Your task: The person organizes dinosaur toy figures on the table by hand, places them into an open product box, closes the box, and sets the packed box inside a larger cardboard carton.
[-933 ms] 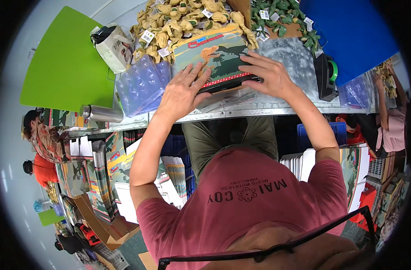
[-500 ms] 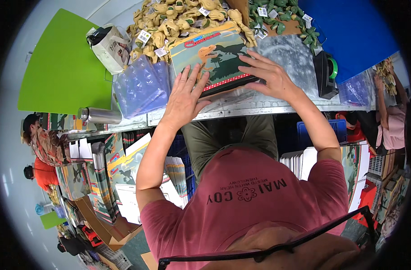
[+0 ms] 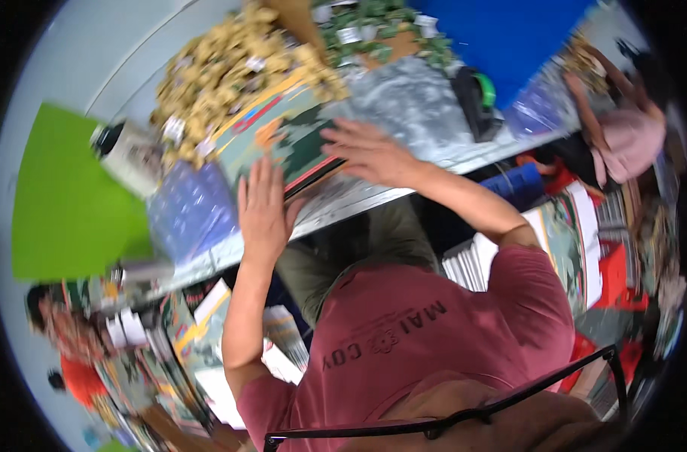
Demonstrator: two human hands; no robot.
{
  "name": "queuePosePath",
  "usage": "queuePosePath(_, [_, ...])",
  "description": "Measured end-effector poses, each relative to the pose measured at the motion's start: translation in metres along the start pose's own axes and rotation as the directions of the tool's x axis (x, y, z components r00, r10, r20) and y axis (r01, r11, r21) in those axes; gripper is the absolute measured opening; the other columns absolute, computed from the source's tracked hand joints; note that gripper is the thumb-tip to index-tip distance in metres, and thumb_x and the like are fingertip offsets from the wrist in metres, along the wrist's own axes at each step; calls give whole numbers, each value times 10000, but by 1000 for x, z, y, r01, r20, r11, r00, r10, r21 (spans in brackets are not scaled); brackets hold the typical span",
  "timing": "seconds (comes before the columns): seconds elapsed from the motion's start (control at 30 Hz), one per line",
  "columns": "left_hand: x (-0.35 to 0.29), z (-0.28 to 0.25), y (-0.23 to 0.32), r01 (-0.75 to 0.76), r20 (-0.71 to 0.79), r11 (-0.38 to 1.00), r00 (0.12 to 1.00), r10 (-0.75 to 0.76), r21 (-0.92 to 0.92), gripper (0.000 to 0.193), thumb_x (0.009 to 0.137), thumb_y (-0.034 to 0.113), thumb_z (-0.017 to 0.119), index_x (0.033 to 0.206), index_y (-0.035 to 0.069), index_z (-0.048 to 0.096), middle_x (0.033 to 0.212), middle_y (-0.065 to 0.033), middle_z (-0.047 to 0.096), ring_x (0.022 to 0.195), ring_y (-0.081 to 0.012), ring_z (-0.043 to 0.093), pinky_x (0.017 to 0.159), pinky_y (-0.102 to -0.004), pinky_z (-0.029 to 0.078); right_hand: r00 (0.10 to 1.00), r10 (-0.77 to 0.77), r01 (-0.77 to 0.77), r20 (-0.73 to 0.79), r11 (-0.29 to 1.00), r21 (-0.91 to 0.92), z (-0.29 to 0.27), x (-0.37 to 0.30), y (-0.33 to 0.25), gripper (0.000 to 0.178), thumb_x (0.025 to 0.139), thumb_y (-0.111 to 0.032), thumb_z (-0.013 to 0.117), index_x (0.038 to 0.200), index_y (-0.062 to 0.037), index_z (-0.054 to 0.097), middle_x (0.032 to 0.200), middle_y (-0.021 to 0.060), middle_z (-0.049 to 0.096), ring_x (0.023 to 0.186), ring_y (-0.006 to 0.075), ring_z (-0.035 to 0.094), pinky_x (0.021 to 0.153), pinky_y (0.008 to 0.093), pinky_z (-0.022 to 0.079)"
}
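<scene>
A flat box [image 3: 292, 124] printed with a dinosaur scene lies at the near edge of the metal-topped table, slightly smeared by motion. My left hand [image 3: 265, 215] rests at its near left side, fingers stretched out over the front edge. Across the right part of the lid lies my right hand [image 3: 375, 157], its fingers spread and loosely extended. Neither hand grips anything. Behind the box is a heap of tan toy dinosaurs [image 3: 223, 71] with white tags. Bluish clear plastic packaging [image 3: 191, 209] sits just left of the box.
Green toy dinosaurs [image 3: 381, 34] lie farther back, beside a cardboard divider [image 3: 294, 21]. A black tape dispenser [image 3: 475, 105] stands to the right, near a blue panel [image 3: 509, 38]. On the left are a white container [image 3: 131, 160] and a green panel [image 3: 72, 203]. Another person [image 3: 629, 143] works at far right.
The whole view has swung and tilted, so the table now slopes up toward the right. Both hands stay on the box, with the right fingers shifted slightly along its lid.
</scene>
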State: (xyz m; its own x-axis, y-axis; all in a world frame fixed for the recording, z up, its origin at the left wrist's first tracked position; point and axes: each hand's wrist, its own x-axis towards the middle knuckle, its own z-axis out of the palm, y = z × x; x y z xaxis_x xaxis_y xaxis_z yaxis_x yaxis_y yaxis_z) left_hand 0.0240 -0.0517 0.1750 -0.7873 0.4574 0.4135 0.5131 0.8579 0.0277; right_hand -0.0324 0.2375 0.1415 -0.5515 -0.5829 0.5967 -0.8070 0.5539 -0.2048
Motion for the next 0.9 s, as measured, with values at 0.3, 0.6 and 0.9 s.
queuePosePath(0.3, [-2,9,15,15,-48,997,999,-12,82,630,920,269,674,1412,-66,465,1543,-238,411,1428,-404,395,1159,-510,332,387,758,-910,-525,405,-86,-120,-154,104,628,736,-303,873,1263,-45,650,1195,224,603,1138,380,602,984,447,500])
queuePosePath(0.6, [2,12,17,49,-73,998,996,-46,39,620,925,255,665,1425,-47,458,1557,-212,404,1431,-392,398,1161,-508,333,45,999,-828,-23,51,558,-126,-225,187,391,821,-342,837,1044,-38,737,698,-8,622,540,84,509,511,249,413])
queuePosePath(0.9, [-1,10,20,44,-83,998,996,-41,38,608,943,252,646,1432,-49,445,1550,-220,411,1435,-405,391,1160,-511,322,-69,997,-524,-47,4,852,-99,-219,176,172,918,-234,756,914,-66,721,818,-12,645,730,103,594,702,283,533])
